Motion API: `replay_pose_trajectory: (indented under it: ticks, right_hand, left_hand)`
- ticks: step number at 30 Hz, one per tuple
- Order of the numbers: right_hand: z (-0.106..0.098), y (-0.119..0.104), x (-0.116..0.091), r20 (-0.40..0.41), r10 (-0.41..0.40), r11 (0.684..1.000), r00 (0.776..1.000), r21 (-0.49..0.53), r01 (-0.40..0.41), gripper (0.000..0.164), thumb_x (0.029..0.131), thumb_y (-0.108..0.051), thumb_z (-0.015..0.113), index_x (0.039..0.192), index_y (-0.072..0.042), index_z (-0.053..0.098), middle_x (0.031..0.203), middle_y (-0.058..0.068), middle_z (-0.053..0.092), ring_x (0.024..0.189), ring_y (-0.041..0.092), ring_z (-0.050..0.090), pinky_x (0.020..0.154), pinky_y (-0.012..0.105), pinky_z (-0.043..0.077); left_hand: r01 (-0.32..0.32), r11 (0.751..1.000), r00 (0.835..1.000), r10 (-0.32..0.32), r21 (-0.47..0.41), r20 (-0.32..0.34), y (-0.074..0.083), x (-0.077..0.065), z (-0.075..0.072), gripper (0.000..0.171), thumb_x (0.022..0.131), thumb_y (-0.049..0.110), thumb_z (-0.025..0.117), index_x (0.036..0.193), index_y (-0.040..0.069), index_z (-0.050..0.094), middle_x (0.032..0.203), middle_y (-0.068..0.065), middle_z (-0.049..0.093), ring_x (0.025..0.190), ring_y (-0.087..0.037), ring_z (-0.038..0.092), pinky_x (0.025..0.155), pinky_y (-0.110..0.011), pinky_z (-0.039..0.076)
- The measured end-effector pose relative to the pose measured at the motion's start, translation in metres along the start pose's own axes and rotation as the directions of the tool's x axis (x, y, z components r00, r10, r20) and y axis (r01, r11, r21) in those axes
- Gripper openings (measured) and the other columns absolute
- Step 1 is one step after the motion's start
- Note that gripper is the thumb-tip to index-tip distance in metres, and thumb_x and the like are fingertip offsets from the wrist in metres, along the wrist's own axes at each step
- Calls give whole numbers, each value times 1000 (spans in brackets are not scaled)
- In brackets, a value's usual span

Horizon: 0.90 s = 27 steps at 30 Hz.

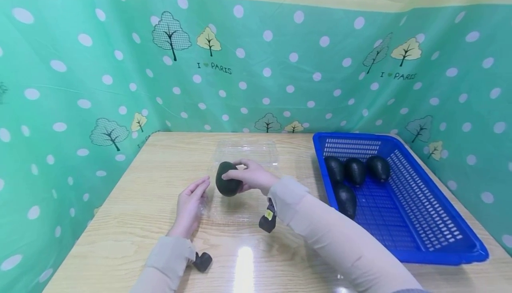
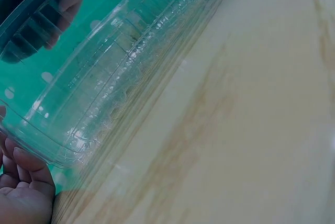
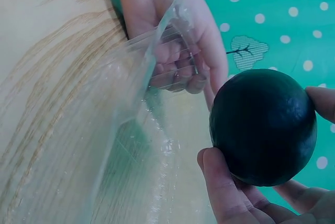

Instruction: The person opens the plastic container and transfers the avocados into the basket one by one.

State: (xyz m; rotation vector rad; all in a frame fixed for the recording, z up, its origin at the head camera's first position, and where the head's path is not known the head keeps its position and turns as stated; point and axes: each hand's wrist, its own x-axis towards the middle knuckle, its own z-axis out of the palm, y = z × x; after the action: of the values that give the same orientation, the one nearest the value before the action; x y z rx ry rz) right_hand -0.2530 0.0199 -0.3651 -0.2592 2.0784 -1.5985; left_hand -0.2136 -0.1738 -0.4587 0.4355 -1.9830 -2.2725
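A clear plastic clamshell box (image 1: 246, 149) lies opened on the table, its lid towards the back. Above its tray, my right hand (image 1: 253, 175) grips a dark avocado (image 1: 225, 185) between thumb and fingers. The right wrist view shows the avocado (image 3: 264, 127) held by the fingertips, apart from the box. At the tray's left side, my left hand (image 1: 190, 204) holds the rim of the box; the left wrist view has its curled fingers (image 2: 32, 166) at the clear corner.
To the right stands a blue plastic basket (image 1: 444, 204) with several dark avocados (image 1: 354, 171) in its left and back part. A wooden table (image 1: 132, 195) carries everything. A green dotted curtain (image 1: 256, 62) hangs behind and at both sides.
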Motion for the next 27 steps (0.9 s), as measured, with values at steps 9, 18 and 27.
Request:
replay_pose_trajectory:
  ticks: [9, 18, 27]
  right_hand:
    - [-7, -3, -8, 14, -18, 998, 1000, 59, 17, 71, 85, -23, 72, 146, -2, 41, 131, 26, 59, 105, 32, 69, 83, 35, 60]
    - [-16, -6, -19, 20, -18, 995, 1000, 95, 16, 72, 86, -22, 72, 147, -4, 39, 126, 25, 62, 94, 28, 72, 84, 36, 60]
    - [-30, -6, -30, 20, -36, 982, 999, 187, 31, 66, 88, -18, 69, 147, -7, 39, 128, 25, 61, 94, 27, 71, 86, 38, 59]
  left_hand:
    - [-6, 1000, 1000, 6, -8, 0, 1, 1, -2, 44, 95, 28, 67, 134, 10, 59, 111, 14, 61, 94, -5, 53, 86, -16, 50]
    - [-11, 1000, 1000, 11, 1, 1, 2, 1, 0, 46, 95, 29, 66, 136, 9, 57, 105, 16, 61, 94, -4, 53, 85, -15, 49]
    - [-1, 1000, 1000, 1, 1, 6, 3, 1, 0, 45, 96, 29, 66, 137, 11, 57, 122, 14, 60, 99, -4, 52, 87, -14, 48]
